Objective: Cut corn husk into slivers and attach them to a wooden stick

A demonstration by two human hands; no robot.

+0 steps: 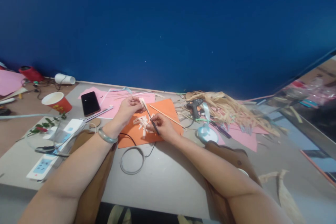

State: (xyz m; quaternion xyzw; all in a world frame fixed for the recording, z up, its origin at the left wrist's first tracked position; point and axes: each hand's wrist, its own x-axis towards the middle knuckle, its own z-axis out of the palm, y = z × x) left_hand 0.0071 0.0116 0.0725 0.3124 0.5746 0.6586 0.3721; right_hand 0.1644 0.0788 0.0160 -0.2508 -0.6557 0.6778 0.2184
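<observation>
a pale narrow strip (144,104) sits tilted above the orange sheet (168,110), pinched in the left hand (128,108). a thin dark rod (153,121) slants from the right hand (164,126) up-left towards the strip. a loose heap (141,121) of similar pale strips lies flat on the sheet between both hands.

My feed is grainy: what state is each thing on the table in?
left hand, closed on pale strip
right hand, closed on dark stick
red cup, upright
white cup, on its side
phone, face up, screen dark
glue gun, lying flat
</observation>
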